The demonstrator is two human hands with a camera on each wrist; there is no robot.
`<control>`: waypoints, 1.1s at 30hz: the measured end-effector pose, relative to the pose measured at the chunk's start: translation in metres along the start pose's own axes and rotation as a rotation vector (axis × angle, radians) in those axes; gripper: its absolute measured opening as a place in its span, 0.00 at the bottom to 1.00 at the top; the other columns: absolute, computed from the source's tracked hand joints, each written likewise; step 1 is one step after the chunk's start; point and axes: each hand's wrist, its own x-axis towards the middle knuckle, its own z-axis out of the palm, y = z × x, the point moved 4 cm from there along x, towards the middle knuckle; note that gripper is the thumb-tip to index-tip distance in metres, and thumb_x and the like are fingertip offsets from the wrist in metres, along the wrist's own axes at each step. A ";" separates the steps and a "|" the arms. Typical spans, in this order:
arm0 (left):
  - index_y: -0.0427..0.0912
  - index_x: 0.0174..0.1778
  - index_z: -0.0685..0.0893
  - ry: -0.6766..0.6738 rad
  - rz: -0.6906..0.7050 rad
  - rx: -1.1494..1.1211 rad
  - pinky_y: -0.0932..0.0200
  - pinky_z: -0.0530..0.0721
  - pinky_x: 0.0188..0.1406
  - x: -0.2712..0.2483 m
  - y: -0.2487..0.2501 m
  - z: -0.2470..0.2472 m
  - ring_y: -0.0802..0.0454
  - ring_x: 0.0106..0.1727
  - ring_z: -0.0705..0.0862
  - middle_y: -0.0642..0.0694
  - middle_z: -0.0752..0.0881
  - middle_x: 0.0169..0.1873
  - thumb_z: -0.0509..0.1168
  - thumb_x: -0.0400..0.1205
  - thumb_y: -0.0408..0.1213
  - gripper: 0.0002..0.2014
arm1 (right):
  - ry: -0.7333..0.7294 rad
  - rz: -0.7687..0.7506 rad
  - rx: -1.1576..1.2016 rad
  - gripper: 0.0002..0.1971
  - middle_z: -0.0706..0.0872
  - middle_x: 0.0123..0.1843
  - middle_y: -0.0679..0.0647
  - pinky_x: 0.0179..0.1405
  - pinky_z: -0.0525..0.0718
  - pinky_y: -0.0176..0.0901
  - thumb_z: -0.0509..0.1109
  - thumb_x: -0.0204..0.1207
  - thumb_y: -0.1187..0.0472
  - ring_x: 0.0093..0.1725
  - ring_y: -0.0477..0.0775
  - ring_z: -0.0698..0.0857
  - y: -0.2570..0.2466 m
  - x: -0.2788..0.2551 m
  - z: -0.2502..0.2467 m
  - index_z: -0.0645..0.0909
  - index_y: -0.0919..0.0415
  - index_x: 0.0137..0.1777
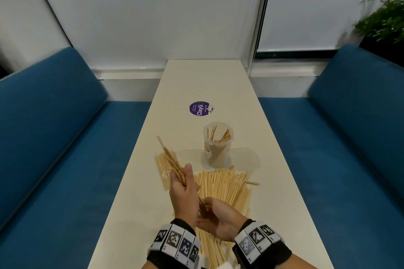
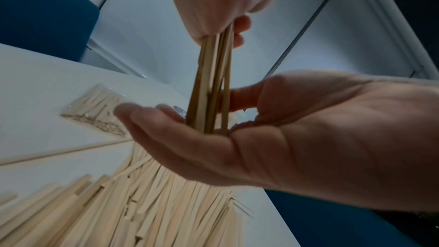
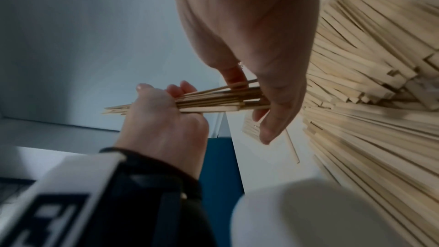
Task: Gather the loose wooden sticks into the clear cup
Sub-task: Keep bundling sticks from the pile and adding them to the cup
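Observation:
My left hand (image 1: 185,180) grips a bundle of wooden sticks (image 1: 169,158) that slants up and to the left above the table. In the left wrist view the bundle (image 2: 211,85) hangs from my left hand (image 2: 223,7). Its lower ends stand on the open palm of my right hand (image 2: 273,131). My right hand (image 1: 213,212) is cupped under those ends, fingers relaxed. The clear cup (image 1: 217,144) stands upright beyond the hands, with several sticks in it. A wide pile of loose sticks (image 1: 228,185) lies flat between the cup and my wrists.
A clear packet of sticks (image 1: 162,165) lies left of the pile. A purple round sticker (image 1: 199,108) is on the narrow cream table (image 1: 203,81) behind the cup. Blue sofas (image 1: 54,137) flank both long sides. A white rounded object (image 3: 308,213) sits at the near edge.

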 end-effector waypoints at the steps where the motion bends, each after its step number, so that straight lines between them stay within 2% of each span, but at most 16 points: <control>1: 0.37 0.48 0.75 -0.004 0.002 -0.011 0.58 0.77 0.37 0.000 0.000 0.000 0.53 0.26 0.77 0.47 0.76 0.22 0.57 0.82 0.49 0.16 | -0.009 -0.001 0.031 0.12 0.82 0.24 0.61 0.42 0.87 0.49 0.60 0.81 0.67 0.29 0.56 0.83 0.000 -0.001 -0.001 0.78 0.70 0.36; 3: 0.39 0.46 0.75 -0.006 0.003 -0.030 0.60 0.78 0.36 0.000 0.000 0.000 0.56 0.24 0.78 0.48 0.76 0.22 0.58 0.81 0.49 0.15 | -0.046 0.000 0.096 0.12 0.81 0.25 0.62 0.45 0.87 0.51 0.61 0.79 0.69 0.30 0.58 0.83 -0.001 -0.002 0.000 0.78 0.71 0.34; 6: 0.44 0.39 0.74 0.021 0.014 -0.070 0.61 0.79 0.36 0.002 0.003 0.000 0.55 0.24 0.78 0.47 0.76 0.22 0.59 0.82 0.47 0.11 | -0.083 0.025 0.159 0.16 0.80 0.29 0.63 0.38 0.90 0.53 0.62 0.78 0.69 0.27 0.60 0.86 -0.001 -0.001 -0.002 0.79 0.72 0.28; 8: 0.46 0.37 0.73 0.032 0.029 -0.100 0.59 0.79 0.36 0.001 0.005 0.000 0.52 0.24 0.77 0.47 0.76 0.21 0.60 0.82 0.45 0.10 | -0.041 0.038 0.164 0.07 0.84 0.43 0.67 0.44 0.89 0.58 0.65 0.77 0.66 0.37 0.65 0.90 -0.003 -0.001 -0.006 0.79 0.72 0.44; 10: 0.46 0.37 0.74 0.014 0.053 -0.096 0.60 0.80 0.35 0.000 0.006 0.002 0.53 0.24 0.77 0.47 0.76 0.21 0.60 0.82 0.44 0.09 | 0.011 0.047 0.137 0.12 0.84 0.56 0.70 0.52 0.87 0.62 0.66 0.77 0.62 0.50 0.69 0.88 -0.003 0.002 -0.011 0.75 0.71 0.56; 11: 0.47 0.38 0.74 -0.001 0.061 -0.086 0.62 0.81 0.33 -0.001 0.005 0.003 0.56 0.22 0.77 0.47 0.76 0.21 0.60 0.82 0.44 0.09 | 0.013 0.044 0.144 0.13 0.85 0.54 0.70 0.51 0.87 0.60 0.65 0.79 0.61 0.50 0.68 0.88 -0.003 0.002 -0.011 0.74 0.71 0.57; 13: 0.46 0.37 0.74 -0.020 0.089 -0.069 0.71 0.79 0.29 -0.002 0.002 0.004 0.63 0.19 0.76 0.48 0.77 0.20 0.62 0.81 0.43 0.08 | -0.026 0.005 0.164 0.11 0.87 0.37 0.65 0.41 0.90 0.55 0.61 0.82 0.62 0.36 0.61 0.89 -0.005 0.002 -0.009 0.75 0.72 0.52; 15: 0.46 0.36 0.74 -0.027 0.124 -0.038 0.75 0.78 0.27 -0.002 0.001 0.004 0.63 0.19 0.77 0.48 0.78 0.20 0.62 0.81 0.42 0.09 | -0.076 -0.039 0.162 0.09 0.84 0.29 0.61 0.33 0.89 0.49 0.58 0.84 0.64 0.30 0.56 0.85 -0.006 -0.001 -0.003 0.76 0.70 0.51; 20: 0.52 0.40 0.75 -0.049 0.139 -0.018 0.66 0.80 0.31 0.000 0.004 0.002 0.61 0.22 0.78 0.50 0.79 0.23 0.62 0.81 0.43 0.05 | -0.240 -0.078 0.159 0.15 0.83 0.36 0.60 0.37 0.89 0.46 0.54 0.85 0.61 0.35 0.55 0.84 -0.009 -0.014 0.011 0.77 0.71 0.60; 22: 0.56 0.41 0.74 -0.060 0.127 -0.014 0.68 0.78 0.37 -0.001 0.007 0.001 0.64 0.31 0.81 0.55 0.82 0.30 0.61 0.82 0.43 0.05 | -0.300 -0.093 0.048 0.19 0.86 0.39 0.58 0.42 0.88 0.49 0.53 0.86 0.55 0.37 0.54 0.87 -0.013 -0.022 0.014 0.80 0.67 0.61; 23: 0.57 0.42 0.74 -0.074 0.109 -0.014 0.69 0.77 0.38 -0.002 0.007 0.001 0.65 0.35 0.81 0.57 0.82 0.33 0.61 0.82 0.43 0.05 | -0.301 -0.099 -0.085 0.22 0.87 0.42 0.56 0.49 0.86 0.52 0.53 0.85 0.50 0.42 0.54 0.87 -0.015 -0.024 0.014 0.80 0.64 0.62; 25: 0.52 0.42 0.77 -0.134 0.054 -0.020 0.64 0.77 0.37 -0.005 0.006 0.001 0.59 0.32 0.80 0.55 0.80 0.30 0.60 0.81 0.47 0.05 | -0.224 -0.145 -0.451 0.31 0.83 0.58 0.55 0.63 0.77 0.57 0.51 0.79 0.36 0.58 0.55 0.82 -0.021 -0.030 0.009 0.76 0.60 0.69; 26: 0.49 0.41 0.78 -0.174 0.032 -0.021 0.61 0.77 0.34 -0.006 0.005 0.000 0.56 0.28 0.77 0.53 0.78 0.26 0.60 0.80 0.50 0.09 | -0.138 -0.226 -0.603 0.35 0.78 0.69 0.55 0.68 0.72 0.59 0.50 0.77 0.33 0.67 0.56 0.77 -0.029 -0.033 0.005 0.71 0.58 0.73; 28: 0.45 0.39 0.78 -0.246 0.007 0.020 0.58 0.74 0.29 -0.008 -0.001 0.000 0.53 0.25 0.72 0.48 0.74 0.24 0.60 0.77 0.54 0.15 | 0.057 -0.582 -0.791 0.35 0.66 0.80 0.51 0.75 0.64 0.51 0.48 0.78 0.34 0.77 0.49 0.66 -0.055 -0.046 0.004 0.61 0.54 0.79; 30: 0.45 0.37 0.78 -0.308 0.010 0.089 0.56 0.74 0.30 -0.009 -0.008 0.001 0.52 0.26 0.72 0.47 0.75 0.25 0.59 0.77 0.55 0.15 | 0.157 -0.982 -0.922 0.31 0.63 0.80 0.45 0.74 0.61 0.37 0.51 0.80 0.39 0.76 0.38 0.61 -0.084 -0.071 0.013 0.56 0.51 0.80; 33: 0.48 0.34 0.77 -0.383 0.052 0.162 0.55 0.70 0.29 -0.013 -0.016 0.004 0.54 0.25 0.70 0.52 0.75 0.24 0.58 0.73 0.58 0.16 | 0.184 -1.293 -1.174 0.31 0.56 0.82 0.41 0.77 0.53 0.35 0.51 0.81 0.41 0.80 0.37 0.52 -0.114 -0.098 0.031 0.49 0.48 0.82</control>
